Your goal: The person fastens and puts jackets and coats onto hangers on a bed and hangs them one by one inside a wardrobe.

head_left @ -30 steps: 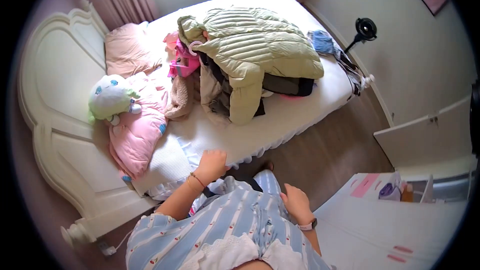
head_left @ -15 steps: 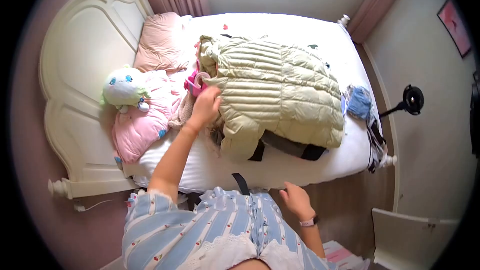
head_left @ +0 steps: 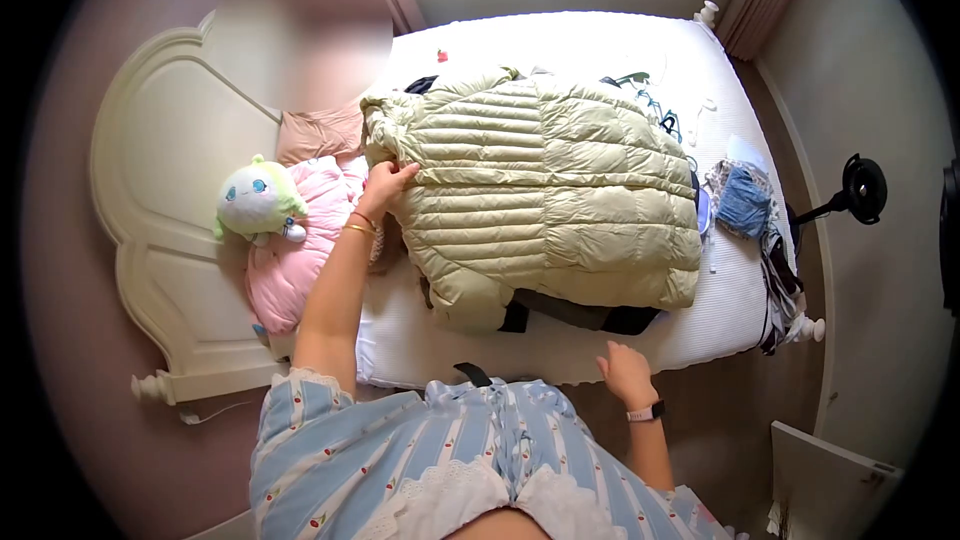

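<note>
A pale green quilted puffer jacket (head_left: 560,190) lies spread over a pile of dark clothes, its collar end towards the headboard. At that collar end my left hand (head_left: 388,187) is closed on the jacket's edge, thumb and fingers pinching the fabric. Dark cloth (head_left: 570,310) shows beneath the jacket's near side. My right hand (head_left: 628,375) hangs in front of the bed's near edge, fingers loosely bent and thumb apart, holding nothing. A watch (head_left: 646,411) is on that wrist.
Left on the bed (head_left: 420,355) are a plush toy (head_left: 255,198), a pink quilted item (head_left: 290,275) and a pink pillow (head_left: 320,133). Green hangers (head_left: 650,105) and folded denim (head_left: 745,202) lie to the right. A black stand (head_left: 860,190) rises beyond the foot.
My left hand has gone from beside the pink item onto the jacket's collar edge. The jacket's collar end has shifted left and now hides the pink item. The camera view has shifted slightly.
</note>
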The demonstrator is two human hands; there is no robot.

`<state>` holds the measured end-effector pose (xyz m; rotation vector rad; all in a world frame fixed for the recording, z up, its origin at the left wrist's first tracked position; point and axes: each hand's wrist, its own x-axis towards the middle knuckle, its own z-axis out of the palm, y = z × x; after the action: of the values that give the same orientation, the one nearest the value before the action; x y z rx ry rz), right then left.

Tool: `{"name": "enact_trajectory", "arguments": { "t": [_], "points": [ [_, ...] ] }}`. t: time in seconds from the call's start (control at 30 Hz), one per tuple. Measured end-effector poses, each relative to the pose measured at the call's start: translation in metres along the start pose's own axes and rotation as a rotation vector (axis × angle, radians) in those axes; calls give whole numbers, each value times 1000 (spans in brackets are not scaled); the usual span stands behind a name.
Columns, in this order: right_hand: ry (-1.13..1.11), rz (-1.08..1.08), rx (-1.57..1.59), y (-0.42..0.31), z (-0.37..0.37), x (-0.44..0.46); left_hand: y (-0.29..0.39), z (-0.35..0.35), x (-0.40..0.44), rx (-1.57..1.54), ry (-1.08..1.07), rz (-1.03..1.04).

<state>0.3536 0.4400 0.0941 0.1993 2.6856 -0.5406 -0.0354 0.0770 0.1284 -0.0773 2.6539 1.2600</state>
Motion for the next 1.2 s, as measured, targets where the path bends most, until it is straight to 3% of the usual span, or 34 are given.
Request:
{"name": "enact_trajectory", "arguments": {
  "t": [0.1,0.23,0.43,0.53,0.7,0.77,0.8,0.93,1.03,1.2],
  "points": [
    [77,-153,58,-33,-11,16,41,-4,-41,137,229,177],
    [53,-133,68,-65,-34,13,68,-5,-83,182,359,275],
    [157,-165,33,-91,-56,5,112,-25,-128,137,268,461],
    [503,-273,168,-115,-100,14,138,-30,-138,144,249,593],
    [1074,-315,-60,-165,-144,-47,145,-44,-234,309,293,1174],
    [1078,-324,-193,-187,-171,-53,161,-65,-248,425,236,1466],
    [1085,-343,-313,-195,-181,-54,165,-71,-254,414,225,1464],
    [1001,-590,-215,-187,-189,-57,165,-84,-270,560,111,1654],
    [1004,-603,-154,-185,-177,-62,151,-83,-274,425,312,1783],
    [1003,-436,-64,-193,-162,-70,126,-58,-281,253,581,1753]
  ]
}}
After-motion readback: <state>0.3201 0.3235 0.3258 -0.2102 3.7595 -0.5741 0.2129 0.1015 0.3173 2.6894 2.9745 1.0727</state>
